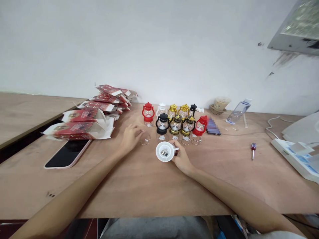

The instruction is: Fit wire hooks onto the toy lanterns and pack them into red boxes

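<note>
My right hand [181, 156] holds a small white lantern [165, 151] tipped on its side, its round base and battery slot facing me. My left hand [131, 136] rests on the wooden table [139, 186], fingers reaching to a thin wire handle [145, 139] lying flat. Just beyond stand several small toy lanterns in rows: red [148, 113], white [162, 108], gold [184, 111], black [162, 123]. One red lantern [200, 126] lies tipped over at the right end. More wire handles and small tags lie in front of them.
Red and white cardboard boxes [82, 127] are piled at the left, with a phone [66, 153] face up in front of them. A small screwdriver [253, 150], a plastic bottle [238, 111], a cup [220, 104] and a white box [296, 156] sit on the right.
</note>
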{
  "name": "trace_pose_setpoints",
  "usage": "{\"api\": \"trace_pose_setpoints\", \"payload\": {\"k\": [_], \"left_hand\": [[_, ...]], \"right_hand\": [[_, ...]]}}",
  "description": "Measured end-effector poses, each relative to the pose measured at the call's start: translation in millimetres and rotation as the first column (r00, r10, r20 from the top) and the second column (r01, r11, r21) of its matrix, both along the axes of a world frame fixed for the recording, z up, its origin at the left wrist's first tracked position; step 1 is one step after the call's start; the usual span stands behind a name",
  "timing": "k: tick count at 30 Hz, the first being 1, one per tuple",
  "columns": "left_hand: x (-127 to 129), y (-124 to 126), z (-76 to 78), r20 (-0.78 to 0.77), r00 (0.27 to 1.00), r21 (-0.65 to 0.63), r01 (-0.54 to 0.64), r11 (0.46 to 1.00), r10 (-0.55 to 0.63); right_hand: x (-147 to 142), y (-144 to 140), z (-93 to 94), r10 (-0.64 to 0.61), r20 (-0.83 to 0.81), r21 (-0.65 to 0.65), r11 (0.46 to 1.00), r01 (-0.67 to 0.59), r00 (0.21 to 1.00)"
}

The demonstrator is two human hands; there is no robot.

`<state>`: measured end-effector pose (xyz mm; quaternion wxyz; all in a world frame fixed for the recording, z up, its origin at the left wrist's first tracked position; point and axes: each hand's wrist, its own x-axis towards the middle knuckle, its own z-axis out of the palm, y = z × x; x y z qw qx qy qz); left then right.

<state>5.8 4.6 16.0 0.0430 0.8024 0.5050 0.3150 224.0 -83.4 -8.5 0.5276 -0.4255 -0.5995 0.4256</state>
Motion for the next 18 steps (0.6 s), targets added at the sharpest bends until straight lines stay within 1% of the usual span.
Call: {"api": "trace_pose_setpoints", "payload": {"k": [1,2,4,6,8,10,15,17,18], "left_hand": [[2,-3,2.9,0.112,0.994,-0.011,0.013,1.0,-0.012],[4,-6,5.6,0.237,0.971,-0.037,0.041,0.998,-0.031],[9,-13,10.1,0.454,0.888,-0.114,0.146,0.983,-0.079],[14,-20,13.8,0.587,0.801,-0.171,0.271,0.947,-0.123],[20,-29,17.7,0.66,0.736,-0.197,0.364,0.91,-0.151],[24,-38,22.4,0.705,0.691,-0.208,0.415,0.886,-0.159],[33,-58,33.7,0.809,0.565,-0.143,0.457,0.878,-0.162],[34,-63,36.7,0.819,0.55,-0.135,0.461,0.877,-0.163],[35,-65,37.8,0.809,0.561,-0.134,0.461,0.877,-0.172]], "right_hand": [[0,0,0.0,0.001,0.001,0.0,1.0,-0.001,1.0],[0,0,0.0,0.005,0.002,0.0,1.0,-0.005,1.0],[1,0,-0.1,0.011,0.004,0.001,1.0,-0.011,1.0],[1,0,-0.3,0.009,-0.002,-0.003,1.0,-0.009,1.0],[1,1,-0.7,0.008,-0.024,-0.013,1.0,-0.009,1.0],[1,2,-1.0,0.017,-0.047,-0.025,1.0,-0.018,0.999],[1,2,-1.3,0.021,-0.042,-0.034,0.999,-0.023,0.999],[2,2,-0.9,0.023,-0.035,-0.035,0.999,-0.025,0.999],[2,2,-0.6,0.024,-0.034,-0.038,0.999,-0.025,0.999]]}}
